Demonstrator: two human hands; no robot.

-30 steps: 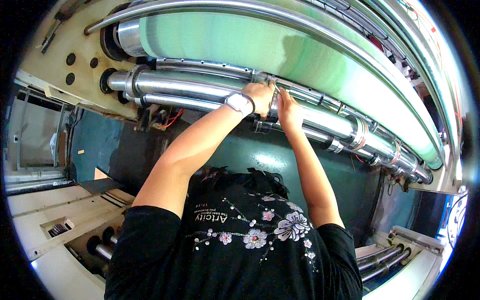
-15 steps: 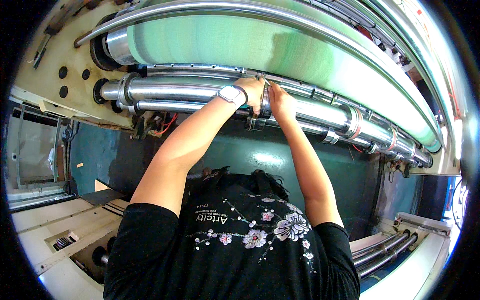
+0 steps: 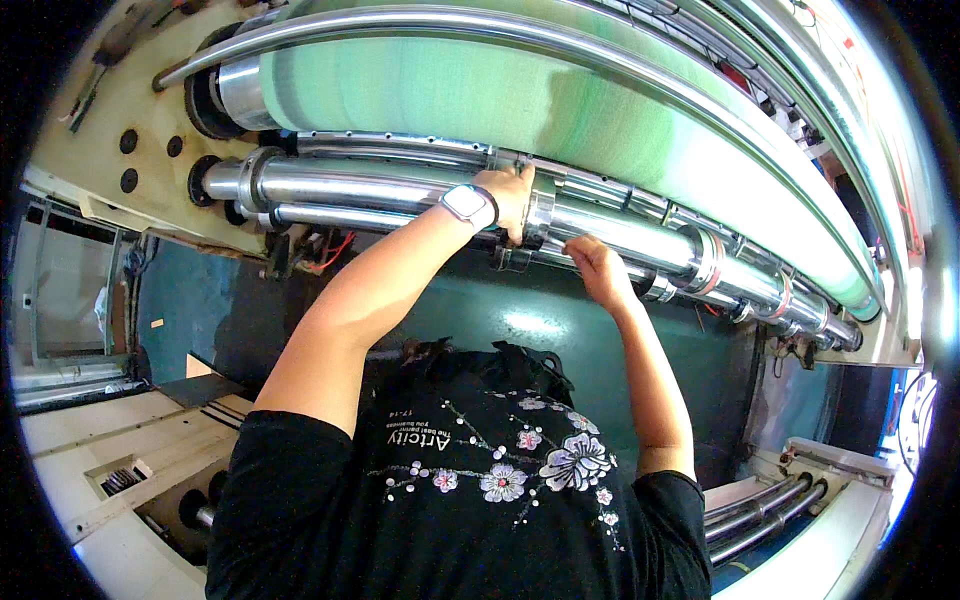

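Note:
My left hand (image 3: 508, 198), below a white-cased wrist watch, curves over a polished steel roller (image 3: 360, 184). Its fingers reach over the far side, with the thumb on the near side, right against a metal ring collar (image 3: 541, 208) around that roller. Just right of the collar and nearer to me, my right hand (image 3: 598, 268) is closed, the fingertips pressed together beside the thinner lower bar; whatever they may hold is too small to make out. Behind the roller runs a bar with small holes (image 3: 400, 143), and beyond it a wide green-covered cylinder (image 3: 430, 85).
A long steel rail (image 3: 400, 20) crosses above the green cylinder. Further collars with reddish rings (image 3: 712, 258) sit on the roller to the right. A cream machine side frame (image 3: 90, 160) stands at left. Below lies a dark green floor (image 3: 480, 290); smaller rollers (image 3: 765, 515) are at lower right.
My right hand has come off the roller by the collar and moved toward me and to the right, its fingers now curled together. My left hand has stayed on the roller.

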